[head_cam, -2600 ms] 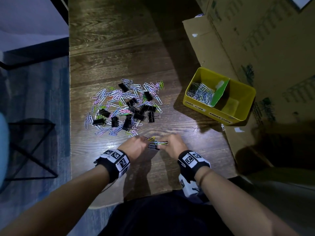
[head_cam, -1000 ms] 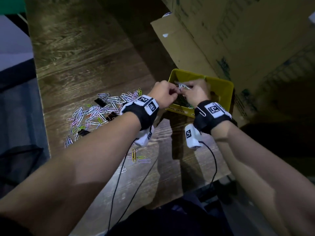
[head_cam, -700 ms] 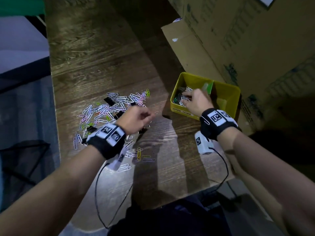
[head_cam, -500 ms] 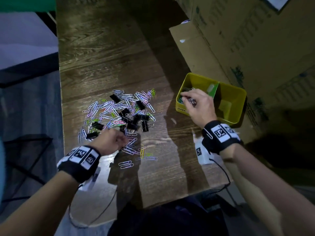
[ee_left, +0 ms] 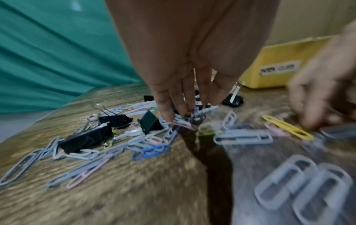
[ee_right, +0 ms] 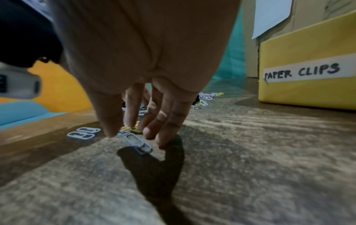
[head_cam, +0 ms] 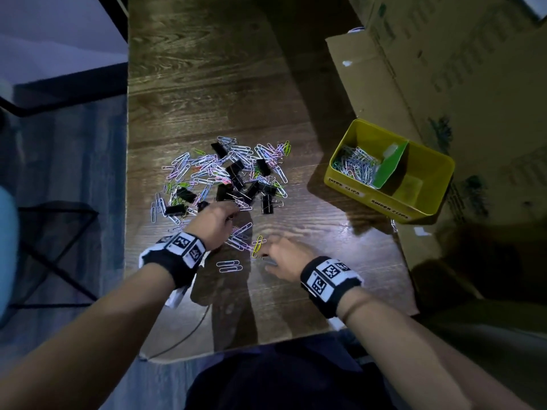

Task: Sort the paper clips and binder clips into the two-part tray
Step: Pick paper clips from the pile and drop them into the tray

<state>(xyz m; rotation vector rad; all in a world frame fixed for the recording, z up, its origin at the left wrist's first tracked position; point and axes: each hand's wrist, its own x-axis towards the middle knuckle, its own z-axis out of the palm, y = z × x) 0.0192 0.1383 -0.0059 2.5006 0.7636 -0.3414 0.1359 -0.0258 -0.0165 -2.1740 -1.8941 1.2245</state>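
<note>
Head view: our left hand (head_cam: 217, 220) pinches, it seems, into the pile (head_cam: 225, 176); right fingers (ee_right: 154, 121) spread over a paper clip (ee_right: 138, 143). Tangled clips may drag binder clips (head_cam: 235, 170) along.

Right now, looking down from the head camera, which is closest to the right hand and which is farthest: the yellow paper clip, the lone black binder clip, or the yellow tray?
From the right hand:
1. Yellow paper clip, at its fingertips.
2. Lone black binder clip, at the pile's right edge.
3. Yellow tray, far right.
</note>
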